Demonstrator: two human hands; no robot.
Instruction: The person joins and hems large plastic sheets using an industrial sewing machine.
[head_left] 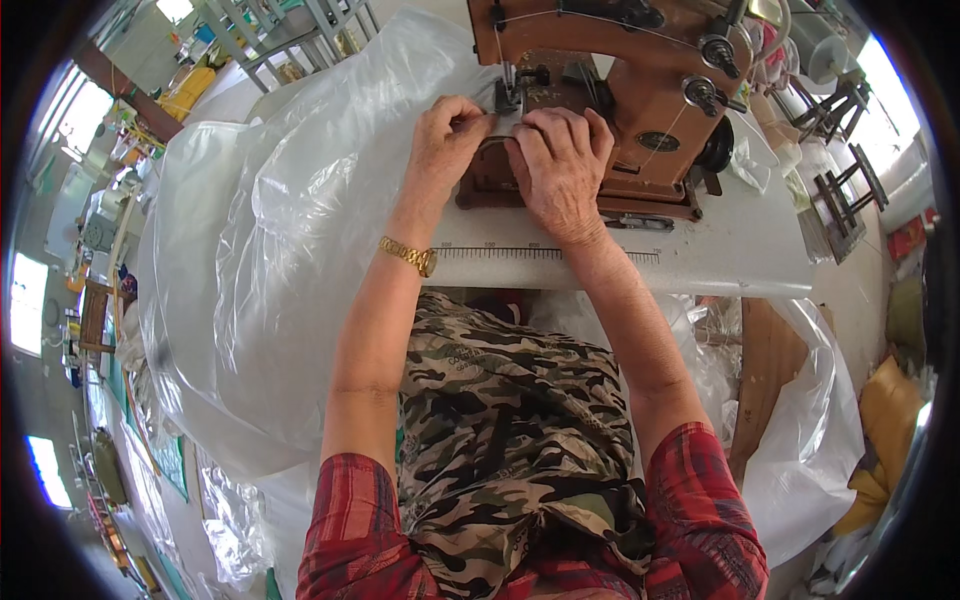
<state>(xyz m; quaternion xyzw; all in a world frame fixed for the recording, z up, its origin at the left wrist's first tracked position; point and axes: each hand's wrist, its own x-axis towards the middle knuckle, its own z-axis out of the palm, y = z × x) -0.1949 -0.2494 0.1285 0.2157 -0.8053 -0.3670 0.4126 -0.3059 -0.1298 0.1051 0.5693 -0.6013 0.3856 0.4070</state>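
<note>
A brown sewing machine (655,110) stands on a pale table (730,250), with white thread strung along its arm. Close to its needle and presser foot (507,95), my left hand (445,142) is pinched, thumb against fingers. Just across from it, my right hand (562,165) has its fingers curled, the tips nearly meeting those of the left. Something small and greyish shows between the fingertips; its kind is too hidden to tell. A large sheet of clear plastic (300,190) drapes over the table's left side, beside my left forearm.
A printed measuring scale (545,254) runs along the table's front edge. Metal racks (290,40) stand at the far left. More clear plastic (810,440) hangs at the right, near brown cardboard (768,370). Dark metal stands (838,205) are on the floor beyond.
</note>
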